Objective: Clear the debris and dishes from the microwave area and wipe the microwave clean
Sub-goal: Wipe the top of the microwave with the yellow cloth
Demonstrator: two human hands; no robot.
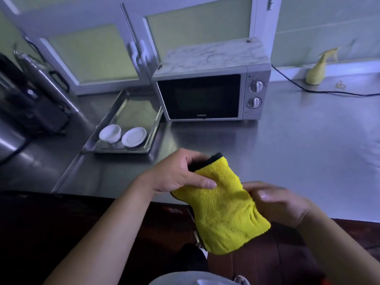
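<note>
A folded yellow cloth (pixel 224 208) with a black edge hangs over the counter's front edge, held between both hands. My left hand (pixel 178 173) grips its upper end, thumb on the yellow face. My right hand (pixel 277 202) holds its right side, fingers blurred. A silver microwave (pixel 207 95) with its door shut stands at the back of the steel counter (pixel 287 153), apart from my hands. Left of it, a metal tray (pixel 107 124) holds a white bowl (pixel 110 133) and a white saucer (pixel 134 137).
A yellow spray bottle (pixel 317 69) stands at the back right, near a black power cord (pixel 308 90) and a small yellowish scrap (pixel 340 84) on the counter. Dark and steel appliances (pixel 30 99) crowd the left. White cabinet doors (pixel 135 44) rise behind the microwave.
</note>
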